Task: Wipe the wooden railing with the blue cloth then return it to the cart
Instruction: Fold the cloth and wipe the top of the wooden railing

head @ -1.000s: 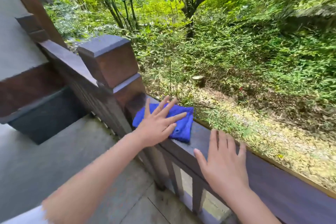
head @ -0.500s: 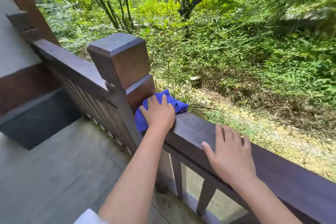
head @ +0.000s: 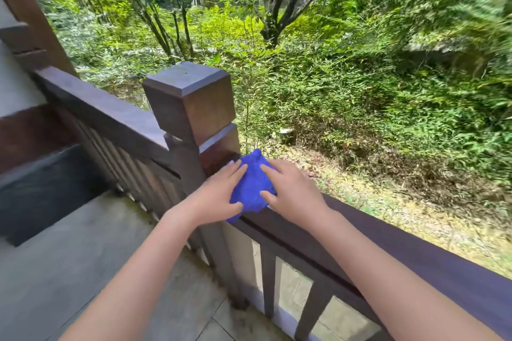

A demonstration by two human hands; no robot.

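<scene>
The blue cloth [head: 250, 188] lies bunched on top of the wooden railing [head: 415, 260], right beside a square post [head: 191, 102] with a bevelled cap; the railing is dark brown, smooth and slightly glossy, its flat top rail running from lower right up to the post, then onward to the left toward a pale wall [head: 16, 91]; slim vertical balusters [head: 268, 282] stand beneath the rail, with gaps between them; the floor [head: 83, 271] on the near side is grey stone tile, matte and a little stained; the cloth is vivid blue, soft and crumpled, one corner hanging over the rail's near edge; the left hand [head: 219, 194] rests on its left side and the right hand [head: 293, 191] on its right, both palms down, fingers spread and pressing the fabric, thumbs tucked against its lower edge rather than closed around it; beyond the railing, dense green shrubs [head: 360, 86], thin tree trunks [head: 273, 8] and a strip of yellowish leaf-strewn ground [head: 388, 202] fill the view, blurred toward the edges.
</scene>
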